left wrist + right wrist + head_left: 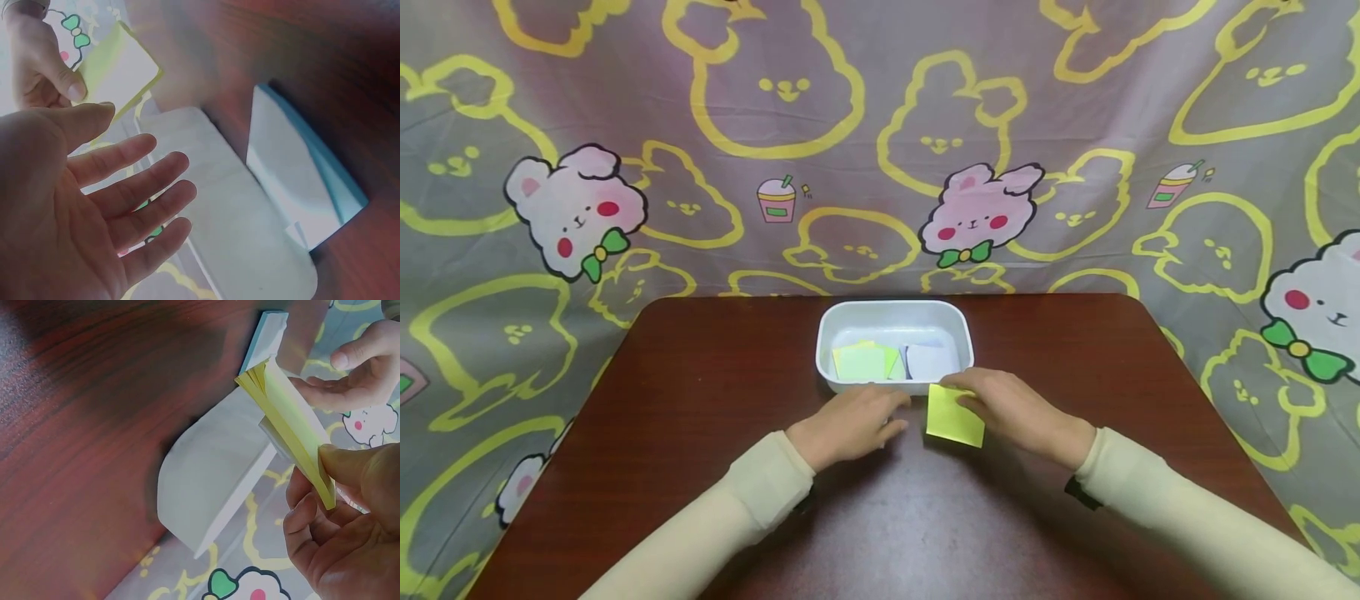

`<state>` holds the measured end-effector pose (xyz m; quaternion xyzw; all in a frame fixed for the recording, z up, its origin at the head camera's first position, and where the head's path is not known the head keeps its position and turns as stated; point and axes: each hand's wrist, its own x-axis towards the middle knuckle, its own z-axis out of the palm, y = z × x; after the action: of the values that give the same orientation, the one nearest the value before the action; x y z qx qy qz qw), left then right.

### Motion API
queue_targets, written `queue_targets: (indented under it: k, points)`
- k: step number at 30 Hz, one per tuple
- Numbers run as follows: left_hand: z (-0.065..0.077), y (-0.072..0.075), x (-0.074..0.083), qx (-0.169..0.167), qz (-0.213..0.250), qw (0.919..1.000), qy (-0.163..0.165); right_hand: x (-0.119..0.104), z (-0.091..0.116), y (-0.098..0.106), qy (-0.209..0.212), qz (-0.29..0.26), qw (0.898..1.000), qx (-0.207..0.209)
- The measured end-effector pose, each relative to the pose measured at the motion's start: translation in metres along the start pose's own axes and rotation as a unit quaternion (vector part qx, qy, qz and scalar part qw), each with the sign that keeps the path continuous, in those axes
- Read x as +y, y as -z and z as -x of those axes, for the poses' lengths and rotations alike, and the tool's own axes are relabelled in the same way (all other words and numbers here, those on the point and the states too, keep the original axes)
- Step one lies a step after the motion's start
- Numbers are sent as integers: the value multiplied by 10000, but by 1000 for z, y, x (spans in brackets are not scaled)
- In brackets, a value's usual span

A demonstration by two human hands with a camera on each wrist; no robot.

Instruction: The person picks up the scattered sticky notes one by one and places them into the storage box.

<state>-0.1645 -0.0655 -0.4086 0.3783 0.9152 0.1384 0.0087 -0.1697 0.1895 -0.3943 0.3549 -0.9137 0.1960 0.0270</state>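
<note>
My right hand (pixel 1011 412) pinches a yellow sticky-note pad (pixel 953 421) between thumb and fingers, just in front of the white tray (pixel 895 310). Sheets fan apart at the pad's far end in the right wrist view, where the thumb (pixel 350 464) lies on its face. My left hand (pixel 850 421) holds nothing; its fingers are spread and loosely bent, palm towards the pad. Inside the tray are pale green notes (pixel 859 364) and pale lavender notes (pixel 931 362). A pale pad with a blue edge (pixel 294 165) overlaps the tray's outer wall in the left wrist view.
The tray stands near the back of a dark reddish-brown table (pixel 730 350). A patterned cloth (pixel 857 183) with rabbit drawings hangs behind the table and along both sides.
</note>
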Motion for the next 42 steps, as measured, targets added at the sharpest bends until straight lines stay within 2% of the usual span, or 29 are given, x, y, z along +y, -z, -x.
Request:
queue_targets:
  k: [6,14,26,42]
  points:
    - [-3,8,0,-16,121,9999,110,2,-1,2,126,51,9998,131]
    - [-3,12,1,-75,51,9998,166,0,-2,9,-79,-63,9999,81]
    - [-6,20,2,-86,128,9996,239,1,-9,19,53,81,9998,170]
    - [-12,26,0,-110,111,9994,320,5,-26,33,94,-73,9993,343]
